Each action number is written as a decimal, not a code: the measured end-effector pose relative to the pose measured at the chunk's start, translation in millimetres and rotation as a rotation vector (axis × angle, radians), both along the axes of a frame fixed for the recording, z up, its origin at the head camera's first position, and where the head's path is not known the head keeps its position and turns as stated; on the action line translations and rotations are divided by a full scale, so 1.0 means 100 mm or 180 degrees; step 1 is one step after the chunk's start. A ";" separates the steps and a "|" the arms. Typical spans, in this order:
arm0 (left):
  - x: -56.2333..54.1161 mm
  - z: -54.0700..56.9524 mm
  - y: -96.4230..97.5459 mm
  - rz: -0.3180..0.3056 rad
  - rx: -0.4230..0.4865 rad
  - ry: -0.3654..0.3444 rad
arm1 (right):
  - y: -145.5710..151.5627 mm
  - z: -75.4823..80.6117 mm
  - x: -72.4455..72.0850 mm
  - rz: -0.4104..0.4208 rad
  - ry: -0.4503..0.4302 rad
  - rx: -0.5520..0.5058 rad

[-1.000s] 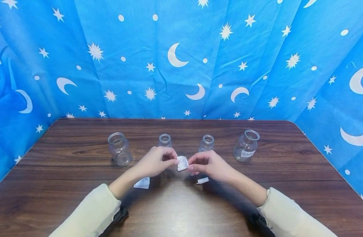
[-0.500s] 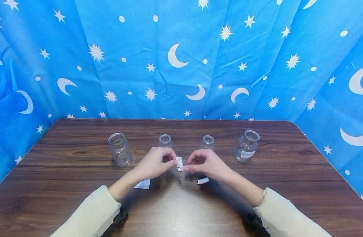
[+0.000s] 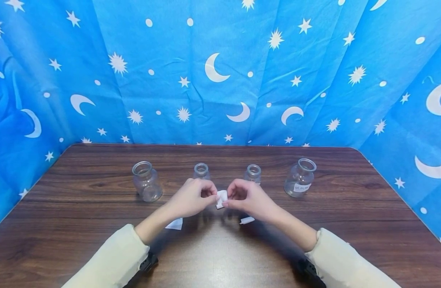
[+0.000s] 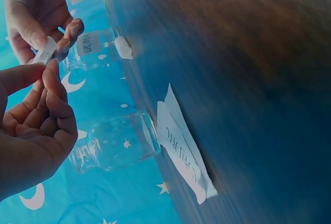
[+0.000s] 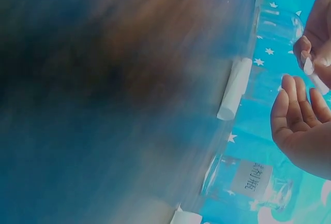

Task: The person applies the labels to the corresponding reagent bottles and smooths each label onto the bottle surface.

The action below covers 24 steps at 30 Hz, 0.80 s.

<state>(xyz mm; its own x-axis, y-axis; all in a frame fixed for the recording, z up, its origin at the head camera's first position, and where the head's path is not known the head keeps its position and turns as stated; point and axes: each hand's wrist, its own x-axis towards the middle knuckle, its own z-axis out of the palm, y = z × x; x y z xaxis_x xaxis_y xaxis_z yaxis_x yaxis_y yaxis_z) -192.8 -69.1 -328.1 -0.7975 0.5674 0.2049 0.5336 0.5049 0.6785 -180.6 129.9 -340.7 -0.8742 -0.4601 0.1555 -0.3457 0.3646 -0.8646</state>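
Note:
A small white paper label (image 3: 221,199) with curling edges is held above the table, between both hands. My left hand (image 3: 191,198) pinches its left edge between thumb and index finger. From the other side, my right hand (image 3: 254,200) has its thumb and fingertips on the label's right edge. In the left wrist view the right thumb lies against the paper (image 4: 45,50). Behind the hands stand two small glass jars (image 3: 201,171), partly hidden by them. The right one carries a printed label (image 4: 88,43).
Larger glass jars stand at the left (image 3: 147,186) and right, the right jar (image 3: 294,182) bearing a label. A rolled white label (image 3: 247,220) lies near the right hand. A folded printed label (image 4: 183,151) lies by the left forearm. A blue curtain (image 3: 220,80) hangs behind the table (image 3: 220,256).
The label showed its printed face, then curled into a narrow roll, and now appears wider again between the fingers. The right hand has shifted slightly left. The jars stayed put.

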 end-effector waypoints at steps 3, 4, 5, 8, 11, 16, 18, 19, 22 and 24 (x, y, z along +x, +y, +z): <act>0.00 0.00 -0.01 0.0001 -0.0007 -0.0005 | 0.02 0.00 -0.01 -0.0021 -0.0013 0.0023; 0.00 -0.01 -0.02 0.0001 -0.0011 -0.0002 | 0.03 0.00 -0.01 -0.0022 -0.0015 0.0028; 0.00 -0.01 -0.03 -0.0004 -0.0011 -0.0005 | 0.03 -0.01 -0.02 -0.0031 -0.0022 0.0043; -0.01 -0.02 -0.05 -0.0019 -0.0009 0.0010 | 0.02 0.00 -0.04 -0.0037 -0.0053 0.0071; -0.02 -0.02 -0.07 -0.0006 -0.0025 0.0040 | -0.02 0.01 -0.07 -0.0045 -0.0068 0.0123; -0.04 -0.03 -0.13 0.0049 -0.0077 0.0108 | -0.09 0.02 -0.13 -0.0023 -0.0064 0.0226; -0.05 -0.04 -0.15 0.0072 -0.0106 0.0149 | -0.11 0.02 -0.17 -0.0002 -0.0047 0.0281; -0.06 -0.04 -0.17 0.0081 -0.0118 0.0167 | -0.12 0.01 -0.19 0.0011 -0.0028 0.0307; -0.10 -0.07 -0.21 0.0128 -0.0154 0.0184 | -0.15 -0.01 -0.24 0.0032 -0.0019 0.0368; -0.12 -0.08 -0.25 0.0173 -0.0173 0.0158 | -0.18 -0.01 -0.27 0.0039 -0.0016 0.0394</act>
<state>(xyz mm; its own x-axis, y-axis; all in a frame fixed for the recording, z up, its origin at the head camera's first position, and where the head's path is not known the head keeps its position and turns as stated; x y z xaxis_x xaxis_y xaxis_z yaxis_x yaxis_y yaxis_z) -204.8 -93.8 -336.2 -0.8171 0.5349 0.2150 0.5366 0.5695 0.6227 -207.6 111.9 -342.1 -0.8689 -0.4863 0.0925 -0.3466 0.4644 -0.8150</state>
